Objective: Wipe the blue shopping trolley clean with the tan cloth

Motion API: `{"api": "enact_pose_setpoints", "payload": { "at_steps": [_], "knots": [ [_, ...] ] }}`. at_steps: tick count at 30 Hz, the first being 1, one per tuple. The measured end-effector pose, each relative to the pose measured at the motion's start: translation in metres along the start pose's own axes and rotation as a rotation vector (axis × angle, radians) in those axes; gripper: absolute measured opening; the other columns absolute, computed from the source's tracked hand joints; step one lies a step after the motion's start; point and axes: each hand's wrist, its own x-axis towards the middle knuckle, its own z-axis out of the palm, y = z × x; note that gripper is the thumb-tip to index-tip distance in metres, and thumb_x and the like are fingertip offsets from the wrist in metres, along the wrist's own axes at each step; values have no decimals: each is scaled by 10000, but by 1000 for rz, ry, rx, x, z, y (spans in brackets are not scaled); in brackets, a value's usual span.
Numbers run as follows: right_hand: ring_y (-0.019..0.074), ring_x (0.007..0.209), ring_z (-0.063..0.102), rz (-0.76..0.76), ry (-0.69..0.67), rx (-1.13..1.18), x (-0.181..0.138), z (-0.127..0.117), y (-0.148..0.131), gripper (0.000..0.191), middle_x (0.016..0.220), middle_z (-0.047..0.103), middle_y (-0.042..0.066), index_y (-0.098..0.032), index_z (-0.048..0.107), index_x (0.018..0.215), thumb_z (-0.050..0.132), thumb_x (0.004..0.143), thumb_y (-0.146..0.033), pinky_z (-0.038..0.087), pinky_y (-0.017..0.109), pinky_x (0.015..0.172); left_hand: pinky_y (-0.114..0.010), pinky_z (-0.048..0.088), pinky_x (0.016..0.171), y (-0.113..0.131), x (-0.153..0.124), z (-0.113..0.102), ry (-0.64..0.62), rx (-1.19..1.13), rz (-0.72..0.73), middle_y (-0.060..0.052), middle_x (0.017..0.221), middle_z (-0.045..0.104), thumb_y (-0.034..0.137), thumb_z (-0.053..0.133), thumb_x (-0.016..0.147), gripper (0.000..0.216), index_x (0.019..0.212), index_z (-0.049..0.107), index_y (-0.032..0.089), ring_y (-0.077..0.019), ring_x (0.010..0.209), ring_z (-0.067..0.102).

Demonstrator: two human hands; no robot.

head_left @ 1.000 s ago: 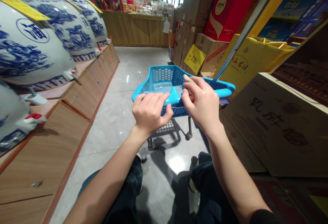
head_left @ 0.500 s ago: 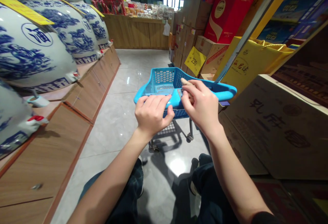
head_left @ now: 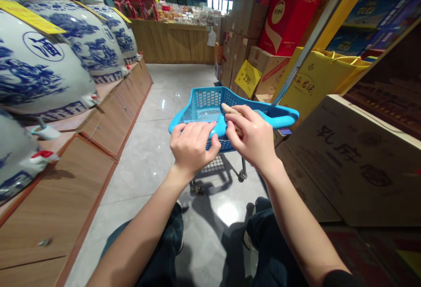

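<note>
A blue shopping cart (head_left: 208, 98) with a mesh basket stands in front of me. My left hand (head_left: 192, 144) lies closed over the left part of its blue handle bar, with the thumb along the near side. Above the right part of the handle, my right hand (head_left: 251, 136) is closed with thumb and index finger around a small beige-brown piece (head_left: 227, 108). One pale end of that piece sticks out to the left past the fingers. Its kind cannot be made out, and most of it is hidden in the hand.
Blue-and-white jars (head_left: 39, 72) line a wooden cabinet (head_left: 49, 203) on the left. Stacked cartons (head_left: 355, 155), a yellow gift bag (head_left: 305, 76) and a red gift bag (head_left: 286, 19) crowd the right. A slanted metal post (head_left: 302, 54) rises beside the cart. A wooden counter (head_left: 171, 41) crosses the far end.
My right hand has shifted slightly left along the handle with the beige-brown piece. My left hand keeps its hold. The whole view has swung slightly.
</note>
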Motion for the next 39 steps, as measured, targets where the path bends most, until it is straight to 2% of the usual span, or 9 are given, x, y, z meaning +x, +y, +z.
{"api": "enact_pose_setpoints", "payload": {
  "at_steps": [2,8,15,21,27,29,34,36,39],
  "knots": [
    [226,1011,714,0,-1,43,1,-2,4,235,1183,749,78,-231,772,1004,544,950,-217,548,341,868,-421,406,844,-1,0,0,-14,3,-1,-73,948,808,269,538,930,275,1091,746,189,-242,841,706],
    [252,939,719,215,130,-97,5,-9,36,235,1053,765,80,-224,789,906,558,931,-258,553,365,809,-423,409,847,0,0,1,0,-5,-1,-65,961,810,258,547,920,275,1095,750,193,-237,842,709],
    [225,988,701,-13,16,10,0,7,-3,250,1162,741,95,-223,775,996,527,971,-240,542,347,872,-427,402,857,-1,-1,2,-4,-18,-33,-63,931,809,260,547,925,262,1073,757,203,-240,830,702],
    [241,922,710,188,90,-60,9,-5,24,254,1045,764,82,-211,784,889,541,950,-255,538,350,805,-431,403,867,2,0,0,-18,-39,-38,-69,965,809,239,560,912,270,1090,758,194,-243,856,708],
    [230,993,695,-8,-24,12,5,4,-4,233,1169,735,91,-221,770,992,541,962,-255,542,343,845,-424,406,862,3,0,-1,-24,-2,-46,-55,946,812,247,547,924,264,1077,759,212,-238,840,704],
    [224,985,698,-3,-29,32,7,4,-4,247,1168,738,83,-230,776,1009,534,966,-252,547,336,844,-427,403,865,2,0,-1,-35,-13,-44,-61,962,812,246,546,925,269,1089,757,210,-240,850,703],
    [237,907,705,176,83,-87,13,-1,20,271,1026,762,80,-218,796,901,537,958,-270,536,334,773,-431,398,867,4,0,-2,-51,-35,-60,-63,990,810,247,548,932,269,1102,753,208,-245,878,705],
    [235,897,703,159,110,-119,12,2,16,275,1021,764,84,-214,792,890,535,963,-280,529,328,758,-428,397,866,6,1,-1,-39,-28,-62,-58,982,810,243,547,935,261,1094,751,208,-242,873,704],
    [224,955,700,28,87,-81,7,12,-5,270,1105,760,88,-221,783,955,520,980,-273,531,321,815,-425,396,854,5,1,-1,-20,-21,-51,-61,960,809,241,544,936,257,1081,752,201,-238,854,702]
  ]
}}
